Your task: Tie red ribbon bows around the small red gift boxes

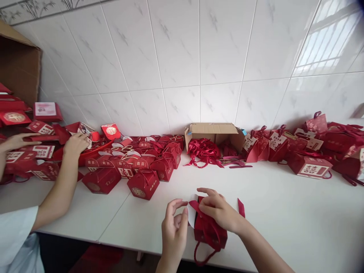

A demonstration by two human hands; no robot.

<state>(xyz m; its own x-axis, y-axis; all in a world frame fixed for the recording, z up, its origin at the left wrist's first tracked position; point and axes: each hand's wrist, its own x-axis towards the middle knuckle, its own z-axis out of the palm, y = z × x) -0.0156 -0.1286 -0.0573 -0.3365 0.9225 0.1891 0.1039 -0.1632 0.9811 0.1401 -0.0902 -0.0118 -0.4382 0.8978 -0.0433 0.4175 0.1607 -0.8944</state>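
A small red gift box (212, 232) with a white inner flap (192, 213) and a rope handle sits near the table's front edge. Across its top lies a dark red satin ribbon (209, 219), pinched by the fingers of my right hand (217, 210). Another ribbon end (241, 207) sticks out beyond my right wrist. At the box's left side is my left hand (175, 225), its fingers curled loosely and a small gap between thumb and forefinger, close to the flap and the ribbon tip. Part of the box top is hidden under my right hand.
Closed red gift boxes (143, 184) stand in rows to the left. Behind, a cardboard box (212, 129) holds red ribbons (203, 149). More gift boxes (311, 167) line the right. A co-worker's hands (76, 144) reach over a red basin (93, 156) at far left.
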